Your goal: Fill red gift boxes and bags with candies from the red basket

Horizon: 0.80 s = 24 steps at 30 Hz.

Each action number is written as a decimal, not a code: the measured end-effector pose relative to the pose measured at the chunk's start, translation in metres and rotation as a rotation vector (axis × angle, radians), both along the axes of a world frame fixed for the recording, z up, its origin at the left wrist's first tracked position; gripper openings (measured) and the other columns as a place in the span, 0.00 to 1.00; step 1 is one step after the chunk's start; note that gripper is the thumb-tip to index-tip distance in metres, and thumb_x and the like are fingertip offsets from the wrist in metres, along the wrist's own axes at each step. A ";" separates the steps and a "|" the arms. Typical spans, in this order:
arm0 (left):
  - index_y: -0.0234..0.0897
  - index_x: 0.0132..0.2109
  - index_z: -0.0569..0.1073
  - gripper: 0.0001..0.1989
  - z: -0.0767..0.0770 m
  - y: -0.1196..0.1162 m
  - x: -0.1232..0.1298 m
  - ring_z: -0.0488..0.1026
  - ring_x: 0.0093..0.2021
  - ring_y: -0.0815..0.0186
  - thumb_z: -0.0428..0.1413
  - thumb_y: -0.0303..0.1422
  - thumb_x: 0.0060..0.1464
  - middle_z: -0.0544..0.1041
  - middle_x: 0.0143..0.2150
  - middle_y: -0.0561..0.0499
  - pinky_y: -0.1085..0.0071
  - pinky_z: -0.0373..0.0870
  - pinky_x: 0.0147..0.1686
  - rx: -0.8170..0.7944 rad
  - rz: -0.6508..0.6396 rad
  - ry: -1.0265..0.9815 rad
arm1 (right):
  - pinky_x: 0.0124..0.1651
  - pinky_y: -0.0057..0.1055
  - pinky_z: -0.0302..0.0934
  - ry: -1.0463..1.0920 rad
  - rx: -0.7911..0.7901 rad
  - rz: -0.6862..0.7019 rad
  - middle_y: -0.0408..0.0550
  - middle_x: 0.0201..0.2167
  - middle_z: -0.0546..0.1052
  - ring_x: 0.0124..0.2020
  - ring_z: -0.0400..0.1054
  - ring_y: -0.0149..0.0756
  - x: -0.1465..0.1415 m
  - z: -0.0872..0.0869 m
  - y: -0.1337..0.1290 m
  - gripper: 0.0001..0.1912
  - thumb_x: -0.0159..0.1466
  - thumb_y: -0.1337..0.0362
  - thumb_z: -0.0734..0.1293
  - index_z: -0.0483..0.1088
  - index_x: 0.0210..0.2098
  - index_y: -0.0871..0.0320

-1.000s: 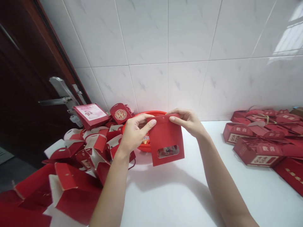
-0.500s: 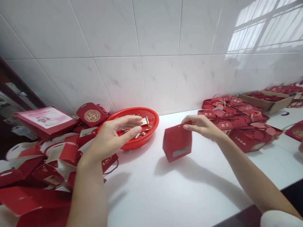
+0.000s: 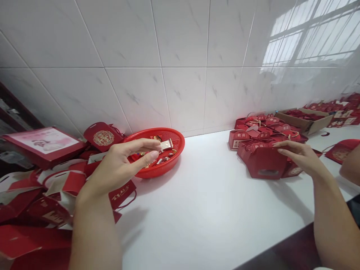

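My left hand (image 3: 123, 161) hovers in front of a red plastic basket (image 3: 161, 170), thumb and fingers apart with nothing between them. Inside the basket lie wrapped sweets (image 3: 166, 145), partly hidden by that hand. On the right, my right hand (image 3: 298, 153) pinches the top edge of a small red paper gift box (image 3: 264, 165) with a cut-out window low on its side. This box is upright, right in front of a group of closed red gift boxes (image 3: 239, 138); whether its base touches the table I cannot tell.
Open red paper boxes (image 3: 56, 187) are heaped at the left, near a flat box with a pink picture lid (image 3: 46, 142). A cardboard carton (image 3: 315, 123) with red items stands back right. Another person's arm (image 3: 350, 167) shows at the right edge, beside a red box (image 3: 339, 152).
My right hand has carried the gift box rightward, from the middle of the white table to the grouped boxes. The left hand keeps its pose by the basket. The view has shifted slightly right.
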<state>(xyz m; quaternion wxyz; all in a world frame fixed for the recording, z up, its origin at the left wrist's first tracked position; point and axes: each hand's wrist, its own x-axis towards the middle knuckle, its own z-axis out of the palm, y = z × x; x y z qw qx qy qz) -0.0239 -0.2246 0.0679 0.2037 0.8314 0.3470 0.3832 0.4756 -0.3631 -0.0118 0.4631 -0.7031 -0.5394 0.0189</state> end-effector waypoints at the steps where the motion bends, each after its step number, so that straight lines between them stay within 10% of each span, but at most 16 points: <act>1: 0.46 0.44 0.82 0.15 0.001 0.000 -0.001 0.78 0.52 0.53 0.62 0.47 0.54 0.84 0.46 0.50 0.60 0.75 0.55 0.004 0.008 -0.010 | 0.40 0.49 0.68 -0.001 0.023 -0.016 0.50 0.36 0.79 0.40 0.73 0.55 0.004 -0.003 -0.001 0.19 0.56 0.41 0.69 0.76 0.32 0.50; 11: 0.42 0.43 0.82 0.13 0.004 -0.003 -0.008 0.79 0.48 0.57 0.63 0.43 0.55 0.83 0.44 0.48 0.62 0.77 0.52 0.023 0.058 -0.182 | 0.57 0.62 0.62 -0.271 0.319 -0.030 0.47 0.40 0.78 0.52 0.71 0.59 -0.047 0.014 0.031 0.05 0.63 0.56 0.65 0.74 0.35 0.45; 19: 0.37 0.44 0.80 0.15 0.003 0.001 -0.014 0.80 0.44 0.59 0.64 0.41 0.53 0.84 0.42 0.46 0.62 0.78 0.50 0.048 0.119 -0.319 | 0.49 0.45 0.71 -0.347 0.225 0.598 0.51 0.44 0.80 0.45 0.76 0.46 -0.169 0.023 0.103 0.08 0.66 0.64 0.63 0.75 0.40 0.52; 24: 0.35 0.44 0.80 0.15 0.003 0.001 -0.018 0.80 0.44 0.59 0.63 0.41 0.54 0.83 0.43 0.45 0.63 0.78 0.49 0.043 0.138 -0.298 | 0.47 0.36 0.70 -0.273 -0.016 1.144 0.48 0.45 0.80 0.45 0.75 0.39 -0.224 0.041 0.103 0.08 0.68 0.61 0.65 0.77 0.43 0.51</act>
